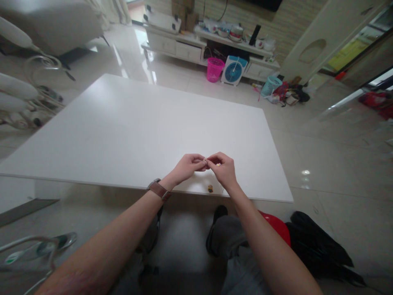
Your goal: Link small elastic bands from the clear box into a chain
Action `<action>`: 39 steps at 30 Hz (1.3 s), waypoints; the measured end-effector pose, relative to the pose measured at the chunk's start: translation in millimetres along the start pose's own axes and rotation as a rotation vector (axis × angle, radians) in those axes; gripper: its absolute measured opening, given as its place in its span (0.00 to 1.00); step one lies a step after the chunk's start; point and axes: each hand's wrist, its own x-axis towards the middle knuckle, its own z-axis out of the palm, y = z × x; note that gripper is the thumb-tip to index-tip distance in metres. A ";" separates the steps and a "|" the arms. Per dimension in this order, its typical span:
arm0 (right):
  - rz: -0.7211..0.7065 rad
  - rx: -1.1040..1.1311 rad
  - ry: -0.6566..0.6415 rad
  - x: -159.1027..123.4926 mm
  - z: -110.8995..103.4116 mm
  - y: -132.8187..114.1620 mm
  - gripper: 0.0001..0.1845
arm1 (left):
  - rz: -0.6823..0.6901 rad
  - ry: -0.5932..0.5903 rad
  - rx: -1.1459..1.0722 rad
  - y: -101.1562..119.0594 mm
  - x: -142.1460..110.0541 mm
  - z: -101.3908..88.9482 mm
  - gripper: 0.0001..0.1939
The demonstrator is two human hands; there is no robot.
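Both my hands meet just above the near edge of a low white table (pixel 129 127). My left hand (pixel 188 166), with a brown watch strap on its wrist, is closed in a pinch. My right hand (pixel 224 168) is closed too, fingertips touching those of the left. Between the fingertips is a tiny pale object (pixel 205 160), too small to name. A small yellow bit (pixel 217 164) shows beside my right fingers. A small brown and yellow item (pixel 210 188) lies on the table just below my hands.
A red stool (pixel 278 227) and a black bag (pixel 319 246) sit on the floor at my right. A pink basket (pixel 214 69), a blue fan (pixel 234 70) and a white cabinet (pixel 184 47) stand beyond the table. A grey sofa (pixel 52 20) is far left.
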 end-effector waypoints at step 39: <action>0.126 0.114 -0.155 0.1 3.8 -1.8 0.14 | 0.058 0.162 0.115 -3.6 3.0 -5.0 0.11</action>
